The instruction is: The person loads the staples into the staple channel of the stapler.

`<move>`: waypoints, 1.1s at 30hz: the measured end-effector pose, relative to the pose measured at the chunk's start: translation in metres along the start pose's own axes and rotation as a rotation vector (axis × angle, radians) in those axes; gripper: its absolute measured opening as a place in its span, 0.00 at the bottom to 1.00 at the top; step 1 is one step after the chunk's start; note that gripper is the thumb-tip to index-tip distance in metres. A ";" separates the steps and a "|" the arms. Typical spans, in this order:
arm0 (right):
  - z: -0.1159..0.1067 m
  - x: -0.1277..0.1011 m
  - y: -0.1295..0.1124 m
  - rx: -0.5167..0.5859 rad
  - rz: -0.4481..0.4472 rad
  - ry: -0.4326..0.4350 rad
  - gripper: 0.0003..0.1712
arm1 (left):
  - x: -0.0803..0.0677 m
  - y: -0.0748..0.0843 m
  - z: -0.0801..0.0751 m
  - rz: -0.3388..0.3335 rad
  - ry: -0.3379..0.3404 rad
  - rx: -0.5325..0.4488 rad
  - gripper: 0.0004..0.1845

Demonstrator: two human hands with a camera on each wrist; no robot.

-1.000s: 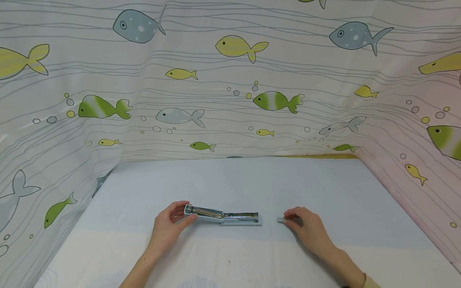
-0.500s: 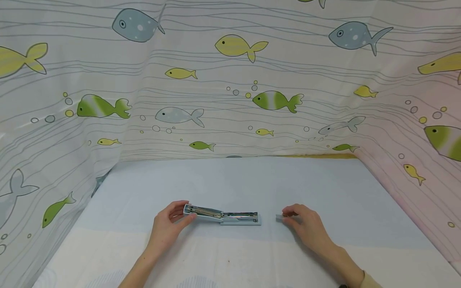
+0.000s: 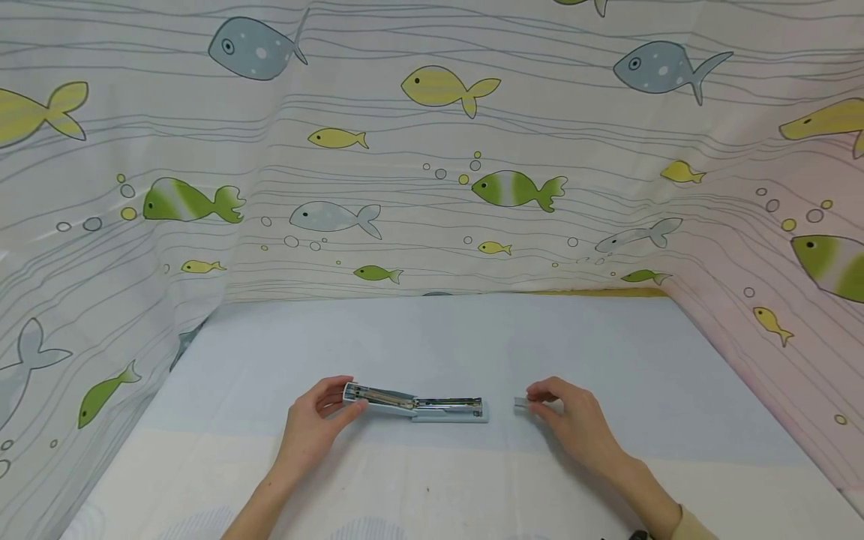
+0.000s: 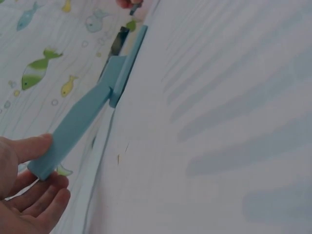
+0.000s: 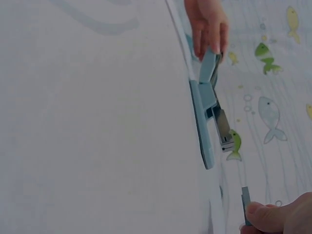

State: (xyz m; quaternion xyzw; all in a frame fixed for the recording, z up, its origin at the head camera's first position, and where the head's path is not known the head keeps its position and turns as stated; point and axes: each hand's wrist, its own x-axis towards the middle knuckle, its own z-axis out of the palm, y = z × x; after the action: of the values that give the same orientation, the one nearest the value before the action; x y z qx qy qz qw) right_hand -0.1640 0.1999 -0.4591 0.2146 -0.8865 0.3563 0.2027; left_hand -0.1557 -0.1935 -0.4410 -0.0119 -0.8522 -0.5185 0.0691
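In the head view, a pale blue stapler [image 3: 415, 403] is lying opened out on the worktop [image 3: 432, 337], sitting at about 6 o'clock in the picture. The left hand [image 3: 317, 424] is pinching the raised rear end of the stapler's upper arm between thumb and fingers, at the stapler's 9 o'clock end. The right hand [image 3: 567, 416] is pinching a small grey strip of staples [image 3: 521, 403] between thumb and fingertips, just off the stapler's 3 o'clock end and not touching it. A fish-patterned cloth [image 3: 432, 150] is hanging behind and along both sides.

In the left wrist view, the left hand [image 4: 24, 195] is holding the end of the blue stapler [image 4: 92, 105] arm with the thumb on top and fingers curled beneath; the stapler is running away toward 1 o'clock.

In the right wrist view, the right hand [image 5: 280, 217] is showing at 5 o'clock, its thumb pressing on the strip of staples [image 5: 246, 200]. The stapler [image 5: 209, 117] is lying toward 12 o'clock of it, with the left hand [image 5: 207, 24] gripping its far end.
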 end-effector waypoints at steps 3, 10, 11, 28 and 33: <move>0.000 0.001 -0.001 0.005 0.002 0.004 0.16 | 0.000 0.000 0.000 -0.004 0.001 -0.001 0.28; 0.000 0.004 -0.003 0.009 -0.030 0.011 0.15 | 0.000 0.000 0.000 -0.001 0.001 -0.011 0.28; -0.001 0.004 -0.003 0.009 -0.037 0.013 0.15 | 0.000 0.000 0.000 0.001 0.002 -0.009 0.28; 0.001 0.006 -0.007 0.030 -0.065 0.015 0.16 | 0.000 0.001 0.000 -0.007 -0.004 -0.012 0.28; 0.000 0.007 -0.010 0.024 -0.058 0.019 0.16 | 0.000 -0.001 0.000 -0.008 -0.006 -0.007 0.29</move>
State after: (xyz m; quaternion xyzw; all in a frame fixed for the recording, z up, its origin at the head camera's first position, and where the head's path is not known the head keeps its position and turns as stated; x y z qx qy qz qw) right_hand -0.1647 0.1915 -0.4501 0.2393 -0.8735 0.3631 0.2187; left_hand -0.1553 -0.1936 -0.4417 -0.0102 -0.8505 -0.5219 0.0643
